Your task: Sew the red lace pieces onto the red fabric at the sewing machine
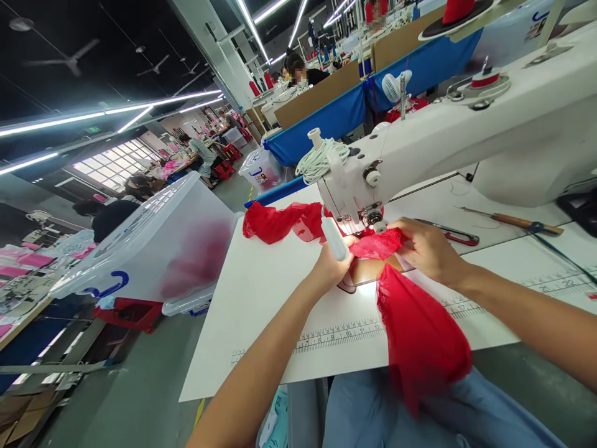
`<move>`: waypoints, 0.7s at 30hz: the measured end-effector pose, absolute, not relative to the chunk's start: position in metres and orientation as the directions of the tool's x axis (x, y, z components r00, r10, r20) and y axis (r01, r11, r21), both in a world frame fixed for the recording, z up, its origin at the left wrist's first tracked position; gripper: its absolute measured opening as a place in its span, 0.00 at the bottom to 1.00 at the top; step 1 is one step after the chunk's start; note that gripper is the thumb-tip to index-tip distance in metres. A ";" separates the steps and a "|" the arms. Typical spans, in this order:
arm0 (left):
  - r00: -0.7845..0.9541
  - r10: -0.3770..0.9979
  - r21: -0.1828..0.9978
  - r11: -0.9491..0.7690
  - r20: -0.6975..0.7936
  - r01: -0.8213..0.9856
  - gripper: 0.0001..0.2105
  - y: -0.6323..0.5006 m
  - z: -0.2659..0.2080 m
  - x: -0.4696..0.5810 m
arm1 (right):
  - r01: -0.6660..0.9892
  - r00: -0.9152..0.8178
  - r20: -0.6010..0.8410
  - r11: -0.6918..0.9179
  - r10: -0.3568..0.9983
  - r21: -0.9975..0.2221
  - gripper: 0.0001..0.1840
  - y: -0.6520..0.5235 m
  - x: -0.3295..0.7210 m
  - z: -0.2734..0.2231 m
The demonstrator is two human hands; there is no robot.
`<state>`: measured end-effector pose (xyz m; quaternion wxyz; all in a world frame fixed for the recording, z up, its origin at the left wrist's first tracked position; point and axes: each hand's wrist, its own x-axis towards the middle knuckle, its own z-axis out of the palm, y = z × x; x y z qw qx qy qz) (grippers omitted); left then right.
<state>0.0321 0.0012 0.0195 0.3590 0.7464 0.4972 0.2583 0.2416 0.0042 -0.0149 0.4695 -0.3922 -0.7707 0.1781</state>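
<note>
A white sewing machine (420, 137) reaches in from the right, its needle area over red sheer fabric (377, 244). My left hand (333, 264) is closed on the fabric's left edge beside the needle, partly hidden behind a white lamp (334, 238) on the machine head. On the other side, my right hand (426, 249) pinches the fabric's right end between thumb and fingers. More red fabric (282, 223) lies bunched behind the needle to the left. A further red piece (420, 330) hangs over the table's front edge onto my lap.
On the white table (261, 292), printed with a ruler scale, lie thread snips (454, 235) and a wooden-handled awl (527, 223) to the right. A clear plastic bin (163, 236) stands at the left, near a red stool (130, 313). Other people sit at machines farther back.
</note>
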 end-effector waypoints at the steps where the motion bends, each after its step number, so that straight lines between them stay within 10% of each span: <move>1: 0.383 0.923 0.796 -0.258 0.036 0.548 0.07 0.004 0.021 0.032 | 0.461 -0.239 0.614 0.644 0.752 -0.610 0.06 0.005 0.242 -0.016; 6: 0.427 0.903 0.793 -0.297 0.052 0.532 0.12 0.010 0.025 0.029 | 0.593 -0.137 0.661 0.596 0.737 -0.542 0.10 0.008 0.246 -0.017; 14: 0.459 0.889 0.750 -0.313 0.014 0.583 0.17 0.010 0.030 0.025 | 0.365 -0.012 0.508 0.477 0.861 -0.800 0.08 0.008 0.249 -0.011; 21: 0.473 0.876 0.597 -0.429 0.093 0.678 0.14 -0.006 0.020 0.029 | 0.529 -0.060 0.609 0.542 0.791 -0.653 0.08 0.010 0.249 -0.011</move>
